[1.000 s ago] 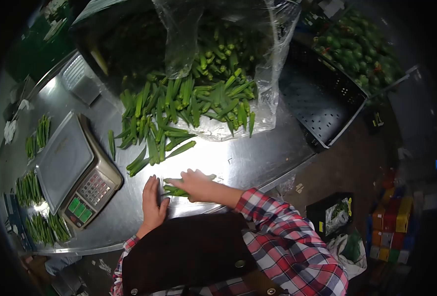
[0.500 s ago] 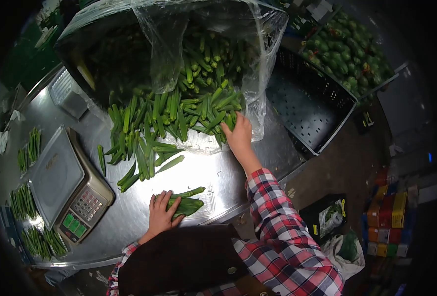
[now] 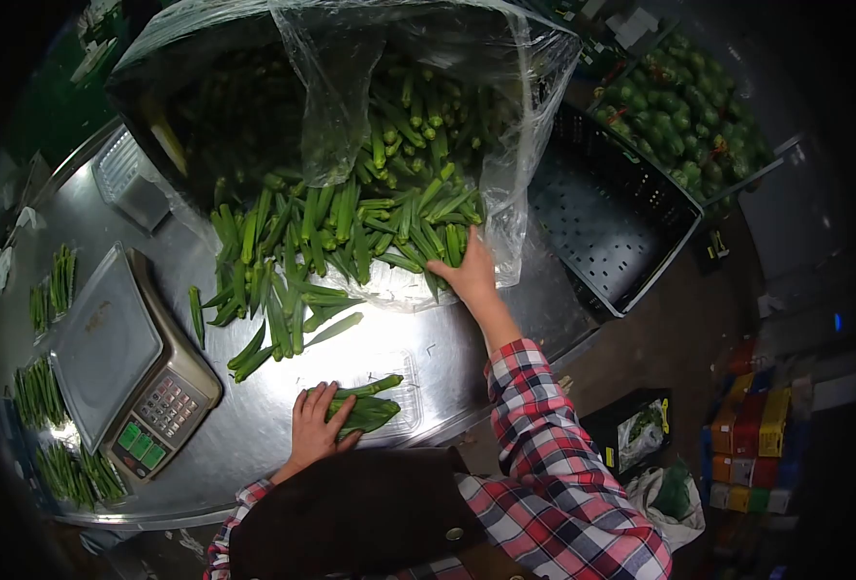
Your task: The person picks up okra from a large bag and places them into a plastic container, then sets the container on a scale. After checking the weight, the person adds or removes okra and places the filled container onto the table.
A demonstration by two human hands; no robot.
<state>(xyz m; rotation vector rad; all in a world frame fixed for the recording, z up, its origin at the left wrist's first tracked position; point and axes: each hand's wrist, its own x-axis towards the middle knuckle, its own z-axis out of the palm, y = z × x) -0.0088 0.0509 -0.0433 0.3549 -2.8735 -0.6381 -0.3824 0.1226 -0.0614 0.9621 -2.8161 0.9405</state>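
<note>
Our right grip (image 3: 472, 275) has left the metal desk's (image 3: 452, 353) near edge for slender green okra pods (image 3: 453, 242) running away lengthwise, thumb and fingers parted, hold unclear; our left grip (image 3: 313, 423) covers a loose bunch (image 3: 372, 414).

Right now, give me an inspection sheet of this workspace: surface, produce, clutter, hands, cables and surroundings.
Surface: shiny metal table, with a few small dark bits.
Job's things: okra pile spilling from a container draped with clear plastic; small okra bunch nearer the person, clear tray showing beside it; scale on the left, green bundles beyond it.
Clutter: single okra pod lying apart beside the scale.
Left hand: on the small okra bunch; grip unclear.
Right hand: at the pile's near right edge; grip unclear.
Cables: nothing seen.
Surroundings: black crate, green produce and colourful boxes on the right.
</note>
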